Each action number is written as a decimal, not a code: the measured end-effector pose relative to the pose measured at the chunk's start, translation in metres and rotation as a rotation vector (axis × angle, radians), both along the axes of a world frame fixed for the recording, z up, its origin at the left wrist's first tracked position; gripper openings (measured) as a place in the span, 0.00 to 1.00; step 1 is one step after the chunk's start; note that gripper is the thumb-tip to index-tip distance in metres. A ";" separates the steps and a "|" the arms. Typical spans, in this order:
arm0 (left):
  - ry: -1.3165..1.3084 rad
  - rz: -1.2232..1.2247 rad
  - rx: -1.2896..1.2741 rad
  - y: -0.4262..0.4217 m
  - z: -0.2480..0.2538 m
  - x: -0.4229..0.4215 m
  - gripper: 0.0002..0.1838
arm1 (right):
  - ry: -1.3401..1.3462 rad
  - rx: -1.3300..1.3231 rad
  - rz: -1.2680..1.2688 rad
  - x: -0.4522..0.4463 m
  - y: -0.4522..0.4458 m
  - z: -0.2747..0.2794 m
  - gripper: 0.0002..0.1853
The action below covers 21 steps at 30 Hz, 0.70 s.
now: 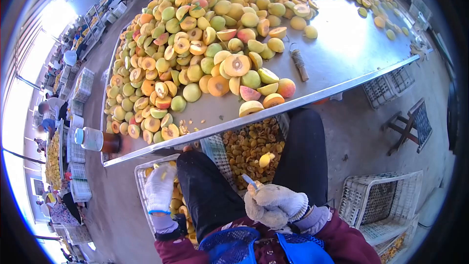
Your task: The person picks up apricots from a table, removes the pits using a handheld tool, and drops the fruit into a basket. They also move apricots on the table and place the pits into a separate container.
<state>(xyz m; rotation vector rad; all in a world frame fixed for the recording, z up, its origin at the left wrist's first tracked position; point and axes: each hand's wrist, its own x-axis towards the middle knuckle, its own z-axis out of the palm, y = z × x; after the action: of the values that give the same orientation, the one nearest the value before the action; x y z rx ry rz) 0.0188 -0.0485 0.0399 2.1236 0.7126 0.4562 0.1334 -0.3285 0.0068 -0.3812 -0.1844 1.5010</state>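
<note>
My right hand, in a thick whitish glove, is closed in front of my lap around a small tool whose blue-grey end sticks out past the fingers. My left hand, in a white glove, is over a crate of peach halves beside my leg. Its fingertips are blurred, with a yellowish patch near them, so I cannot tell whether it holds anything. Between my knees a crate is filled with brown peach pits. One yellow piece of fruit shows above the pits.
Whole and halved peaches are heaped on the metal table. A wrapped-handle tool lies near its edge, and a jar of brown liquid is at the left corner. Crates and a folding stool stand right. People work farther left.
</note>
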 end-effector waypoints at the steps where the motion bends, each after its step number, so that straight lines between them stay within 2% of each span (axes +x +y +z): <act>1: 0.177 -0.056 0.450 0.007 0.000 -0.005 0.15 | 0.001 0.004 0.002 0.000 0.001 0.002 0.16; 2: 0.347 -0.109 0.901 0.012 -0.001 -0.004 0.14 | -0.031 -0.080 0.061 0.003 0.004 0.007 0.15; 3: 0.211 -0.073 0.668 -0.001 0.001 0.017 0.14 | -0.056 -0.168 0.115 0.003 0.005 0.013 0.15; 5: 0.009 -0.064 0.005 -0.028 -0.008 0.061 0.18 | -0.096 -0.214 0.131 0.007 0.007 0.024 0.16; 6: 0.026 -0.161 -0.045 -0.043 -0.005 0.086 0.20 | -0.109 -0.257 0.122 0.007 0.007 0.026 0.16; 8: 0.074 -0.360 0.240 -0.057 -0.017 0.139 0.33 | -0.121 -0.303 0.107 0.008 0.005 0.025 0.15; 9: 0.066 -0.434 0.153 -0.061 -0.032 0.165 0.36 | -0.126 -0.305 0.098 0.008 0.003 0.025 0.15; 10: 0.289 -0.441 0.226 -0.070 -0.026 0.183 0.35 | -0.132 -0.305 0.089 0.009 0.002 0.024 0.15; 11: 0.286 -0.447 0.228 -0.065 -0.030 0.196 0.35 | -0.134 -0.306 0.083 0.008 0.001 0.023 0.15; 13: 0.262 -0.423 -0.254 -0.057 -0.045 0.216 0.33 | -0.130 -0.339 0.059 0.007 -0.002 0.020 0.15; 14: 0.107 -0.345 -0.468 -0.055 -0.049 0.216 0.29 | -0.127 -0.338 0.051 0.007 -0.004 0.021 0.15; 15: -0.013 -0.335 -0.680 -0.060 -0.027 0.209 0.27 | -0.140 -0.345 0.024 0.009 -0.005 0.023 0.14; 17: 0.039 -0.220 -0.806 -0.059 0.001 0.189 0.23 | -0.143 -0.351 0.003 0.009 -0.006 0.023 0.12; 18: 0.043 -0.213 -0.805 -0.061 -0.003 0.178 0.23 | -0.163 -0.346 -0.040 0.009 -0.004 0.023 0.12; 20: -0.243 -0.238 -1.099 -0.065 -0.011 0.150 0.22 | -0.179 -0.339 -0.073 0.008 -0.002 0.024 0.11; 21: -0.262 -0.296 -1.125 -0.067 -0.017 0.140 0.27 | -0.254 -0.368 -0.127 0.008 0.000 0.027 0.12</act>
<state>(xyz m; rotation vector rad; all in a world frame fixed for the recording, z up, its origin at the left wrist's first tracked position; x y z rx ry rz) 0.1593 -0.1156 0.0225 1.0457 0.3410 0.0978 0.1412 -0.3289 0.0336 -0.8649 -0.0811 1.3569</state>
